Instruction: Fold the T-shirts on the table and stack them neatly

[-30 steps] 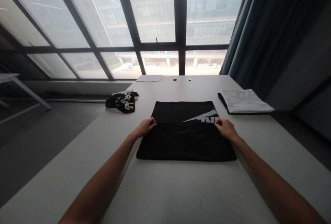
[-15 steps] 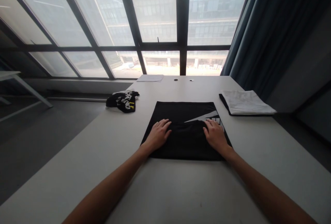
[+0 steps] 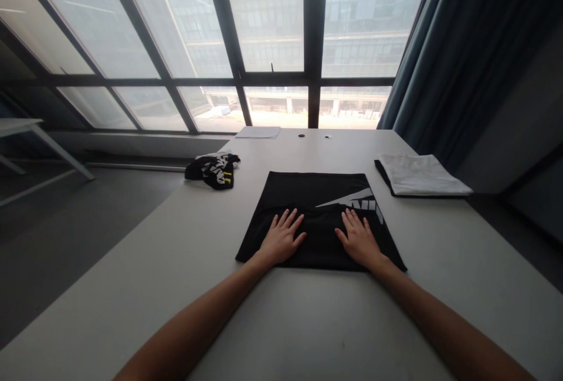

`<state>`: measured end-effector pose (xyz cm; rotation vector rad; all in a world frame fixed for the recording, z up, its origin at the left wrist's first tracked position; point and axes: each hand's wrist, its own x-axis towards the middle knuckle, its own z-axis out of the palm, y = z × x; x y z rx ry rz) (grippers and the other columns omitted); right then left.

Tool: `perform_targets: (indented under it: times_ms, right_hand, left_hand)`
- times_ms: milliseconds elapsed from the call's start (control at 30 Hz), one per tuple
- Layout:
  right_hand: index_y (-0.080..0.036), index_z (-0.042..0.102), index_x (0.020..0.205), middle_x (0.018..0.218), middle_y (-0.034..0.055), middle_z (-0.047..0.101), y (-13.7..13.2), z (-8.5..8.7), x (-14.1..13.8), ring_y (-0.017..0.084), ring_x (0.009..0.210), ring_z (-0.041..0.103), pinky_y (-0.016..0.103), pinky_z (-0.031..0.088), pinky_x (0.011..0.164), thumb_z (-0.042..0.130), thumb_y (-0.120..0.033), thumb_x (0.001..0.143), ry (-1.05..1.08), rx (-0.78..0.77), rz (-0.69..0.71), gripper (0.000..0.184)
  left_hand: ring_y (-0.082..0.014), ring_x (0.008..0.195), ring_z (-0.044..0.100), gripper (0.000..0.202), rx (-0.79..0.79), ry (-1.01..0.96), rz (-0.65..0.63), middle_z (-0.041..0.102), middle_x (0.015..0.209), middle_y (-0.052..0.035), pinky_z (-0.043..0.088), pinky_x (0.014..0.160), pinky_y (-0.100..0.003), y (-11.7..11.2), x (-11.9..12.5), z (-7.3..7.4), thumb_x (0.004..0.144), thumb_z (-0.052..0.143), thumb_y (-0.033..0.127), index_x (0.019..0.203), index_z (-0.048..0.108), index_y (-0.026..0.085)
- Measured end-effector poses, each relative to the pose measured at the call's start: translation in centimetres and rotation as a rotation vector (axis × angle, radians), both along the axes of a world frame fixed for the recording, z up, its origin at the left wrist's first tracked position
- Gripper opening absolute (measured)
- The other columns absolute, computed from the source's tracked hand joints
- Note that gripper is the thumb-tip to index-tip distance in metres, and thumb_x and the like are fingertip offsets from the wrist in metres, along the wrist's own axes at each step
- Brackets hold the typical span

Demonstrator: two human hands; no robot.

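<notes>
A black T-shirt [image 3: 314,187] with a grey-and-white print lies folded into a rough rectangle on the white table [image 3: 281,322]. Its near part is doubled over, and that fold's edge runs crosswise just below the print. On the left half of the doubled part, my left hand [image 3: 281,240] rests flat with fingers spread. My right hand [image 3: 358,239] lies flat on the right half, fingers apart, their tips close to the fold's edge and the print. Neither hand grips the cloth.
At the left edge sits a crumpled black garment [image 3: 213,171] with white and yellow marks. To the right lies a stack of folded cloth [image 3: 424,174], white over black. Papers [image 3: 258,132] rest at the far end, near the windows. A dark curtain [image 3: 440,53] hangs at right.
Both hands have moved inward over the doubled cloth and spread their fingers flat. The fold's edge has come down off the lettering, showing more of the print.
</notes>
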<state>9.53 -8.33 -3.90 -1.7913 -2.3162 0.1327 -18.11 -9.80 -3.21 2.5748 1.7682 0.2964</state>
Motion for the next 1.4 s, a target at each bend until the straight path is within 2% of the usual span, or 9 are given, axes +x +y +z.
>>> perform_targets:
  times_ms: [233, 400, 500, 667, 900, 1033, 1167, 1267, 1400]
  right_hand:
    - [-0.01, 0.037, 0.154, 0.163, 0.0144, 0.031, 0.6, 0.1, 6.0, 0.026, 0.151, 0.025, 0.05, 0.02, 0.121, 0.028, -0.046, 0.102, -0.05, 0.006, -0.101, 0.063]
    - [-0.007, 0.038, 0.153, 0.162, 0.0155, 0.031, -1.1, 1.7, 3.6, 0.027, 0.153, 0.02, 0.05, 0.013, 0.123, 0.03, -0.033, 0.101, -0.058, 0.2, -0.079, 0.058]
    - [-0.01, 0.04, 0.153, 0.162, 0.0121, 0.032, -2.3, 2.2, 1.1, 0.026, 0.152, 0.022, 0.048, 0.015, 0.123, 0.03, -0.034, 0.102, -0.026, 0.2, -0.004, 0.057]
    - [-0.01, 0.044, 0.151, 0.162, 0.0118, 0.033, -4.4, 2.0, -1.4, 0.025, 0.153, 0.022, 0.047, 0.014, 0.124, 0.032, -0.032, 0.102, 0.011, 0.177, 0.18, 0.055]
    - [-0.011, 0.033, 0.156, 0.164, 0.0106, 0.025, -5.9, 0.8, -2.7, 0.025, 0.153, 0.019, 0.049, 0.013, 0.124, 0.034, -0.029, 0.1, 0.003, 0.047, 0.248, 0.059]
    - [-0.01, 0.033, 0.156, 0.164, 0.0106, 0.026, -5.3, 1.2, -2.3, 0.023, 0.153, 0.019, 0.046, 0.016, 0.124, 0.031, -0.03, 0.102, 0.018, 0.046, 0.233, 0.058]
    - [-0.008, 0.033, 0.156, 0.164, 0.0116, 0.025, -3.7, 1.8, -0.2, 0.024, 0.154, 0.017, 0.047, 0.015, 0.124, 0.028, -0.033, 0.103, 0.014, 0.121, 0.092, 0.058]
    - [-0.005, 0.037, 0.153, 0.163, 0.0161, 0.028, -2.8, 1.5, 1.5, 0.027, 0.153, 0.021, 0.049, 0.018, 0.122, 0.031, -0.036, 0.103, -0.003, 0.094, -0.023, 0.059]
    - [-0.007, 0.04, 0.152, 0.162, 0.0141, 0.032, -2.3, 1.0, 2.5, 0.025, 0.152, 0.023, 0.046, 0.017, 0.123, 0.031, -0.037, 0.103, 0.014, 0.129, -0.041, 0.058]
  left_hand:
    - [-0.0304, 0.153, 0.019, 0.061, -0.015, -0.012, 0.006, 0.026, 0.165, -0.0031, 0.019, 0.122, -0.056, 0.0, 0.1, 0.1, 0.101, 0.038, 0.056, 0.156, 0.035, 0.031]
    - [-0.0313, 0.153, 0.019, 0.061, -0.033, 0.006, 0.014, 0.026, 0.165, -0.0044, 0.017, 0.122, -0.058, 0.1, 0.2, 0.3, 0.101, 0.04, 0.055, 0.156, 0.036, 0.029]
    - [-0.0326, 0.152, 0.02, 0.061, 0.006, 0.006, 0.005, 0.028, 0.164, -0.0068, 0.012, 0.121, -0.062, -0.4, 1.0, 1.5, 0.1, 0.041, 0.054, 0.155, 0.038, 0.027]
    - [-0.0279, 0.154, 0.016, 0.066, 0.09, -0.058, -0.173, 0.027, 0.165, -0.007, 0.008, 0.125, -0.054, -2.9, 4.2, 3.0, 0.101, 0.037, 0.056, 0.158, 0.03, 0.025]
    - [-0.0261, 0.155, 0.013, 0.069, -0.011, -0.061, -0.299, 0.022, 0.166, -0.0064, 0.012, 0.124, -0.054, -4.8, 6.0, 0.5, 0.103, 0.032, 0.055, 0.162, 0.015, 0.023]
    - [-0.0257, 0.155, 0.011, 0.068, -0.01, -0.034, -0.288, 0.02, 0.167, -0.0052, 0.012, 0.124, -0.054, -4.5, 5.7, 0.0, 0.103, 0.032, 0.055, 0.161, 0.015, 0.023]
    - [-0.0259, 0.155, 0.011, 0.066, -0.021, -0.033, -0.28, 0.019, 0.167, -0.0042, 0.012, 0.124, -0.054, -4.4, 5.8, 0.2, 0.103, 0.032, 0.055, 0.16, 0.021, 0.024]
    - [-0.0258, 0.155, 0.012, 0.065, -0.039, -0.04, -0.279, 0.019, 0.167, -0.0037, 0.012, 0.124, -0.055, -4.3, 5.8, 0.4, 0.103, 0.032, 0.055, 0.16, 0.021, 0.025]
    - [-0.0259, 0.155, 0.012, 0.066, -0.053, -0.057, -0.281, 0.019, 0.167, -0.0039, 0.011, 0.124, -0.054, -4.3, 5.8, 0.3, 0.103, 0.032, 0.055, 0.161, 0.02, 0.026]
